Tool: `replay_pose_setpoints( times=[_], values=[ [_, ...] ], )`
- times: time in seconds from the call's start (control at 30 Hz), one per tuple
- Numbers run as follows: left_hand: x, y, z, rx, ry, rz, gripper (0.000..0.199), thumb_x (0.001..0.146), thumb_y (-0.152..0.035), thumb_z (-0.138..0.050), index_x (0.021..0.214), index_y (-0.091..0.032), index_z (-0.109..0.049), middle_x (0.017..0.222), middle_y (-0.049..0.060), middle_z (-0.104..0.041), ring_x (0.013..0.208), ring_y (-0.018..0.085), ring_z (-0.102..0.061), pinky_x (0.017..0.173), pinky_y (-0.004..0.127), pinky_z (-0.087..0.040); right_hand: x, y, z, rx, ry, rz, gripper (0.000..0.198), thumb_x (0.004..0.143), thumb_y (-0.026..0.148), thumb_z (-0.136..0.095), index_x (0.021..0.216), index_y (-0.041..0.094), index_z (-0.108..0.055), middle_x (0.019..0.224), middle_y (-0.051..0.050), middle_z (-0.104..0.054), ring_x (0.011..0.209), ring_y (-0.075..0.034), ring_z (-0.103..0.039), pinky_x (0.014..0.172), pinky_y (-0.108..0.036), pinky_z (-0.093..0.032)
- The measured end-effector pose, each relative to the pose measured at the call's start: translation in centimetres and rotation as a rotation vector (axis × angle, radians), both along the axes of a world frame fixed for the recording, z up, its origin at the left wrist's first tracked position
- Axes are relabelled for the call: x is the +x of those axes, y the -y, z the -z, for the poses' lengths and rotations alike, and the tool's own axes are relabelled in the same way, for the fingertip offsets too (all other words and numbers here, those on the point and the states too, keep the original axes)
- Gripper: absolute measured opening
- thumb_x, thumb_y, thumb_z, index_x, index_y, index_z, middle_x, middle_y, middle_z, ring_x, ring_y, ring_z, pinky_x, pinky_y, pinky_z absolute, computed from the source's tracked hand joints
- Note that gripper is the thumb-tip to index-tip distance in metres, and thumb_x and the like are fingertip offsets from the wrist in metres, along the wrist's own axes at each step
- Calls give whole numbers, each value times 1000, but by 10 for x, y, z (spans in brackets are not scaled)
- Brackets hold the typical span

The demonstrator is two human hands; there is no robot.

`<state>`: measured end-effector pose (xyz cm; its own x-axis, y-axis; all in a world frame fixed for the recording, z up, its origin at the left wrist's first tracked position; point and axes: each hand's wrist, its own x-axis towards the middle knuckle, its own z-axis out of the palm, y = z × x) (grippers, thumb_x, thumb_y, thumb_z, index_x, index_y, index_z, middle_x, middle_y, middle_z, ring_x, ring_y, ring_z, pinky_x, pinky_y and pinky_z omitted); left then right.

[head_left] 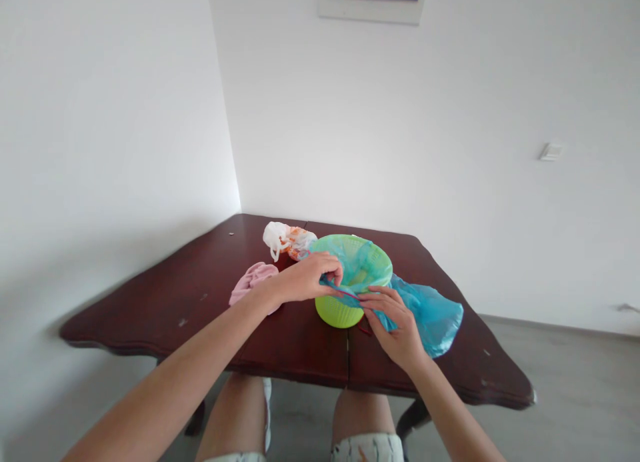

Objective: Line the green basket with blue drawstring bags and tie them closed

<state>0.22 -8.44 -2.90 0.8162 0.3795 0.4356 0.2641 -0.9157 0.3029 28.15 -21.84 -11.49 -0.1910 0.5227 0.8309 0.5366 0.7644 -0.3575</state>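
A green plastic basket [340,313] with a perforated wall stands on the dark table, lined with a thin blue plastic bag [357,255]. At the near rim, my left hand [320,274] has its fingers closed on the bag's edge. Just to its right, my right hand [393,319] pinches the same edge, where a red drawstring shows between the two hands. More blue plastic [435,315] lies bunched on the table to the right of the basket. Whether it joins the liner, I cannot tell.
Left of the basket lies a folded pink cloth [255,279]. Behind that rests a white plastic bag [276,237] with orange-red markings. The dark wooden table [200,302] stands near white walls, and a framed panel [373,12] hangs above. My legs are under the front edge.
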Motion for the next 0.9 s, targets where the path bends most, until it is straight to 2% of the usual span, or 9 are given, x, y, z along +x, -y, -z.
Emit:
replay_pose_setpoints(
  times=[0.1, 0.17, 0.23, 0.33, 0.53, 0.67, 0.8, 0.83, 0.9],
  values=[
    [-3, 6, 0, 141, 43, -99, 16, 101, -11, -76, 97, -24, -68, 92, 1, -71, 93, 24, -67, 90, 38, -46, 4, 0, 4, -85, 47, 49, 22, 115, 21, -74, 126, 38, -85, 130, -2, -92, 146, -35, -77, 135, -72, -51],
    [-8, 10, 5, 289, 97, -188, 22, 98, -2, -67, 100, -25, -65, 96, 2, -72, 96, 25, -67, 92, 40, -46, 6, 2, 9, -155, 130, 122, 23, 116, 25, -74, 132, 38, -84, 136, -4, -91, 160, -39, -68, 145, -89, -20],
    [-12, 13, 14, 415, 172, -261, 25, 101, -1, -62, 100, -25, -61, 97, 3, -72, 97, 26, -66, 91, 41, -46, 5, 5, 13, -201, 212, 181, 28, 116, 26, -74, 140, 38, -81, 141, -6, -89, 172, -42, -56, 143, -93, 3],
    [-15, 14, 32, 514, 260, -345, 26, 107, -5, -57, 93, -26, -55, 92, 5, -68, 94, 27, -62, 87, 42, -46, 4, 8, 15, -238, 264, 215, 33, 114, 25, -72, 146, 35, -77, 142, -8, -89, 182, -42, -42, 142, -92, 11],
    [-30, 11, 75, 531, 137, -297, 19, 103, -19, -66, 88, -27, -58, 90, 8, -69, 92, 31, -61, 85, 47, -44, 10, 2, 12, -310, 233, 246, 24, 118, 28, -61, 132, 32, -81, 114, -7, -91, 185, -38, -35, 144, -87, 11],
    [-50, 22, 86, 453, 0, -159, 30, 107, -44, -81, 91, -26, -63, 90, 5, -73, 88, 27, -65, 79, 45, -42, 20, -2, 15, -287, 176, 244, 22, 119, 30, -61, 115, 31, -83, 105, -6, -91, 178, -38, -49, 147, -83, 8],
    [-54, 34, 51, 338, 165, -191, 33, 118, -48, -64, 93, -26, -62, 88, 6, -71, 86, 27, -64, 84, 45, -46, 23, -3, 12, -115, 8, 280, 19, 120, 37, -64, 125, 31, -81, 137, -10, -88, 152, -35, -74, 144, -69, -32],
    [-49, 33, 37, 296, 236, -243, 29, 120, -43, -57, 99, -25, -66, 95, 7, -74, 93, 28, -67, 92, 45, -49, 22, -4, 8, -95, -6, 290, 23, 120, 39, -64, 135, 31, -79, 153, -13, -83, 153, -35, -73, 141, -66, -39],
    [-29, 23, 8, 120, 271, -310, 27, 122, -42, -54, 120, -25, -75, 121, 11, -81, 120, 32, -71, 116, 50, -50, 19, -9, -1, -139, 53, 284, 36, 123, 44, -59, 153, 31, -75, 176, -14, -68, 166, -35, -62, 143, -64, -37]
  ],
)
